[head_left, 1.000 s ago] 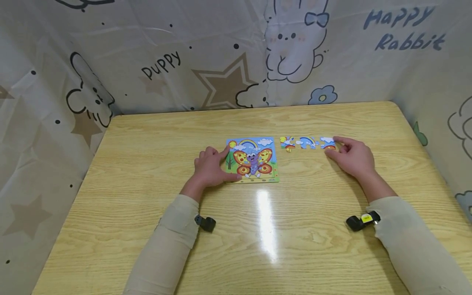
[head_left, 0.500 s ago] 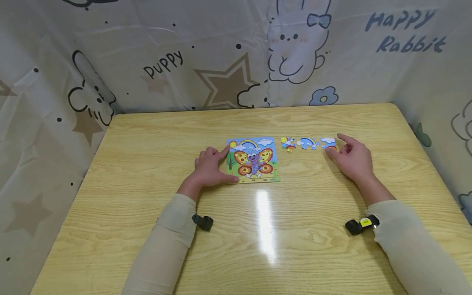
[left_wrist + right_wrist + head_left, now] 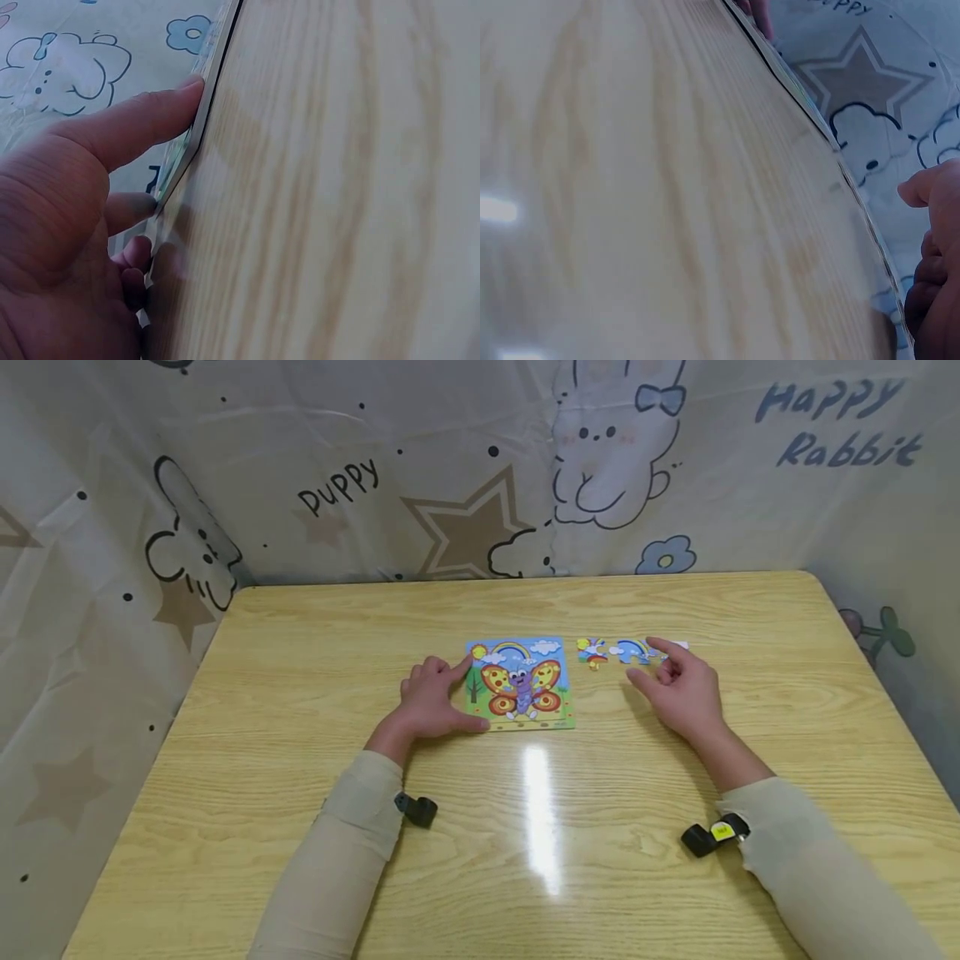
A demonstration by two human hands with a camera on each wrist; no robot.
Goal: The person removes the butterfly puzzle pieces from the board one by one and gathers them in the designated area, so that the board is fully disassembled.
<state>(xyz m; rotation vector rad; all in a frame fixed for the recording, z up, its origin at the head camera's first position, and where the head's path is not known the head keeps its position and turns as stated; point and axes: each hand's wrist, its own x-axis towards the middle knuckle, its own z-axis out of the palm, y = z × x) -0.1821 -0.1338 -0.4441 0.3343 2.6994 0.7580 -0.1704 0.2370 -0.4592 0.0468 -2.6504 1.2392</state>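
A butterfly jigsaw puzzle point(image 3: 522, 681) lies flat in its tray in the middle of the table. My left hand point(image 3: 431, 700) holds its left side, thumb at the near corner and index finger at the far one; the left wrist view has the thumb point(image 3: 161, 120) against the tray's edge. To the right lie three loose pieces in a row: a sun piece point(image 3: 592, 652), a rainbow piece point(image 3: 632, 651) and a cloud piece point(image 3: 682, 647), mostly hidden by fingers. Over the latter two hovers my right hand point(image 3: 686, 692), thumb and index finger apart, no piece visible between them.
The wooden table point(image 3: 585, 843) has its far edge against a printed cloth backdrop point(image 3: 450, 468), with more cloth at both sides. A black wrist camera point(image 3: 416, 810) sits on the left sleeve, another camera point(image 3: 705, 839) on the right.
My right hand has lifted its index finger off the cloud piece and shifted left, over the rainbow and cloud pieces. The left hand keeps its place at the puzzle.
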